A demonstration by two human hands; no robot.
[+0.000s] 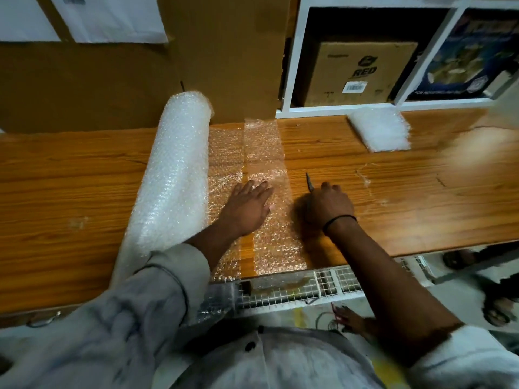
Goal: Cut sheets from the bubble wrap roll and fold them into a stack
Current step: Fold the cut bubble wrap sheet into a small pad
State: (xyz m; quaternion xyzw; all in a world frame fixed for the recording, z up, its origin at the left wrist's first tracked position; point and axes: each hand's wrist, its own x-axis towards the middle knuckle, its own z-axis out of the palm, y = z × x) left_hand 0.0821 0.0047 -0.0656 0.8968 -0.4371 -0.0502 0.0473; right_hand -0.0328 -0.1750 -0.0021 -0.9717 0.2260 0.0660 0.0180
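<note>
Pressing flat on the bubble wrap sheet (264, 153), the left hand (247, 206) has its fingers straight and spread, gripping nothing. Just beside the sheet's right edge, the right hand (328, 204) curls its fingers round 1 thin dark blade (309, 181), tip pointing away across the glossy wood-grain table (393, 192). 1 fat white bubble wrap roll (174, 175) lies left of the hands, cylindrical and knobbly, its clear pebbled sheet running out to the right. A narrow slit near the front edge shows bare wood. Far right, by the white shelf (337, 108), sits 1 rectangular stack (379, 130) of folded wrap.
</note>
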